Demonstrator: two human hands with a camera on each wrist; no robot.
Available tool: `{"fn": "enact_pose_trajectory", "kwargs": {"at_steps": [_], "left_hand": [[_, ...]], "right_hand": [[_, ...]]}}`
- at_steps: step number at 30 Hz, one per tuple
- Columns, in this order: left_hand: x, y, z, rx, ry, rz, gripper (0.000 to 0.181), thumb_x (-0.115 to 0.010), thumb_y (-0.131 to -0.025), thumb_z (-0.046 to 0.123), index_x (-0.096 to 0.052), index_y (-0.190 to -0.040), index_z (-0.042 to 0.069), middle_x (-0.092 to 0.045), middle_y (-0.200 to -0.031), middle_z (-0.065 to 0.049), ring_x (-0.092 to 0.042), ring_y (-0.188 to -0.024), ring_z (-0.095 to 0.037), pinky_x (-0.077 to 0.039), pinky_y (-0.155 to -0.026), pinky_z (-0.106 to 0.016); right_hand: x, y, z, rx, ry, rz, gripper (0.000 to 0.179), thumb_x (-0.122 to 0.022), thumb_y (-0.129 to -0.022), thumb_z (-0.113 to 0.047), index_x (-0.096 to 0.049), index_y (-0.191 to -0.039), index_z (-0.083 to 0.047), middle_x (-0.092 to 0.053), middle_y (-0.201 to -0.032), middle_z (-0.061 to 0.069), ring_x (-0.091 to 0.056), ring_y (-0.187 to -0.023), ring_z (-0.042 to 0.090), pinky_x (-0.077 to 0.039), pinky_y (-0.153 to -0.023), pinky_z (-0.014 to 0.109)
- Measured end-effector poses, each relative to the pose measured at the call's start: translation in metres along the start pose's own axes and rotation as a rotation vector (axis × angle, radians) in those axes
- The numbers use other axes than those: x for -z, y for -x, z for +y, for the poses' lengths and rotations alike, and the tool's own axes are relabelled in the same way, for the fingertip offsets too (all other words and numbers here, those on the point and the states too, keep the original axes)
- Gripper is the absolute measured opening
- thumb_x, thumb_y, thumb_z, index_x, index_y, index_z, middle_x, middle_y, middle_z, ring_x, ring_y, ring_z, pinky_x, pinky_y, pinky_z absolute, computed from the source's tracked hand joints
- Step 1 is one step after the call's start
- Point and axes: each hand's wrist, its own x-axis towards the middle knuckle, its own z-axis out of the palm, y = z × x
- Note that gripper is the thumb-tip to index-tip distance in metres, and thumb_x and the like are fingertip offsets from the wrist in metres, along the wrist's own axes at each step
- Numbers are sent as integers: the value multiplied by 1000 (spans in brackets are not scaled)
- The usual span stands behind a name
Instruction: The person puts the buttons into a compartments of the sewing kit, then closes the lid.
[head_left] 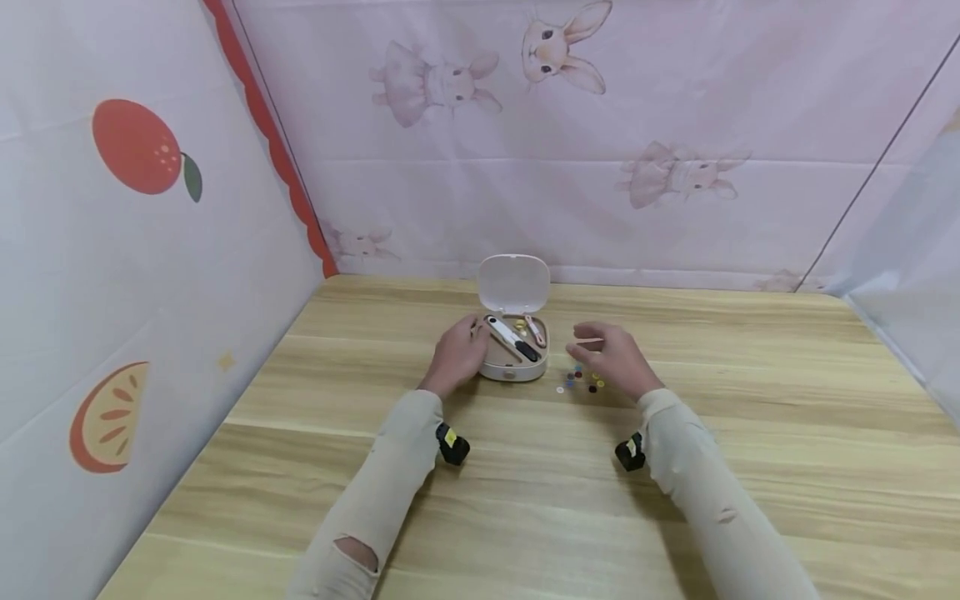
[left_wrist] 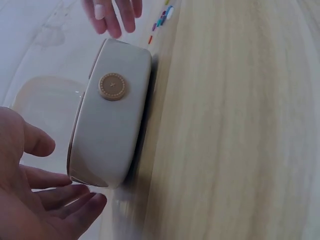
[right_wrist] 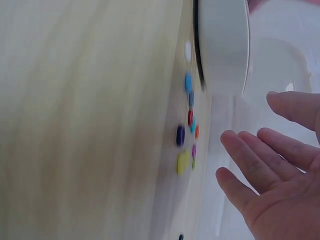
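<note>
We're holding left hand (head_left: 455, 356) beside open box (head_left: 529, 372), tools (head_left: 512, 337) already inside | right hand (head_left: 615, 358) near buttons (head_left: 578, 375) remaining outside | both loosely spread

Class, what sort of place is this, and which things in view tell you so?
Probably a screened-off work corner, perhaps for handicraft: printed sheets rise behind and beside a wood-grained table, which bears an open box and small coloured buttons.

1. Head view: bright, with soft shadows beside both sleeves (head_left: 382, 479) on the near tabletop (head_left: 540, 517).
2. Left wrist view: dimmer, dark shadow beneath the case (left_wrist: 112, 132).
3. Right wrist view: dull, the buttons (right_wrist: 180, 135) blurred.
</note>
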Motion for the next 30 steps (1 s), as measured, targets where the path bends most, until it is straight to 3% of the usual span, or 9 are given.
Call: {"fn": "enact_pose_trajectory", "kwargs": {"at_steps": [5, 11, 27, 30], "left_hand": [[-1, 4, 2, -13, 13, -18, 51, -41, -107, 27, -44, -152, 3, -49, -150, -16, -46, -137, -33, -36, -114, -49], [-4, 3, 2, -25, -4, -20, 55, -43, -107, 25, -36, -155, -1, -40, -157, -18, -39, -143, -33, -31, -117, -48], [-9, 1, 1, -40, 20, -32, 55, -42, -107, 23, -35, -155, -1, -47, -151, -16, -51, -121, -27, -40, -110, -44], [-9, 1, 2, -32, 19, -35, 56, -42, -107, 25, -35, -156, -1, -45, -153, -16, -50, -127, -27, -39, -112, -44]], "right_hand": [[-12, -1, -6, 26, 3, -40, 52, -64, -101, -20, -50, -143, 7, -54, -143, 26, -62, -121, 40, -53, -98, 47], [-21, -2, -9, 50, 4, -54, 53, -65, -101, -20, -50, -144, 6, -51, -146, 24, -64, -119, 38, -54, -96, 44], [-28, -1, -15, 23, 24, -62, 52, -68, -99, -22, -54, -144, 0, -49, -150, 22, -63, -119, 36, -56, -93, 43], [-28, 0, -15, 29, 27, -50, 52, -70, -98, -20, -55, -143, 2, -50, -148, 22, -64, -119, 37, -56, -92, 43]]}}
